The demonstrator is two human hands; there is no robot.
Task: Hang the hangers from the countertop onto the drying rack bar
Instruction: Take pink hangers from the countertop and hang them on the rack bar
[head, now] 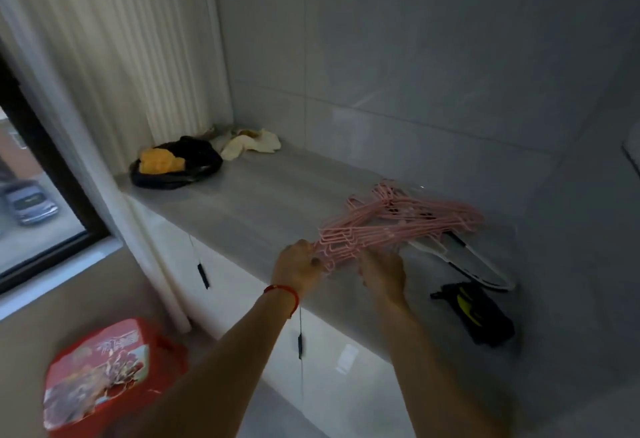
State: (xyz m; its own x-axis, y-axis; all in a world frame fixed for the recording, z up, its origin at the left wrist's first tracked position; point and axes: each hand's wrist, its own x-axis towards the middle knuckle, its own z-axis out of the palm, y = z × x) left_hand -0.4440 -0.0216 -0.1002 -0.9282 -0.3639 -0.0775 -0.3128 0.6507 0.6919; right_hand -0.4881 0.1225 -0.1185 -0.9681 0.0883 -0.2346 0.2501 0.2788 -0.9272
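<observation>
Pink thin plastic hangers (398,226), a tangled bundle, lie on the grey stone-look table (270,202) toward its right part, near end lifted at the front edge; count not certain, roughly ten or more, strands overlap and blur; step in hand looks like the pick-up, nothing hung yet and no drying rack bar in view; left hand (299,266) with a red string bracelet (282,290) on the wrist has fingers curled round the near end of the bundle, gripping it; right hand (382,273) is just beside it at the bundle's lower edge, fingers bent onto the strands, seems to be pinching them but blur makes it hard to be sure; next move, my guess: lift the bundle clear without snagging, or free one hanger by its hook, then turn to find the bar; risk is hooks catching each other; one red printed bag (100,375) on the floor low left; one black and yellow folded item (476,316) on the table at right; one white and black long object (464,261) partly under the hangers, type unclear; farther back one black bag with yellow stuff (173,164); one heap of cream cloth (249,143) in the corner; one window (31,202) far left.
</observation>
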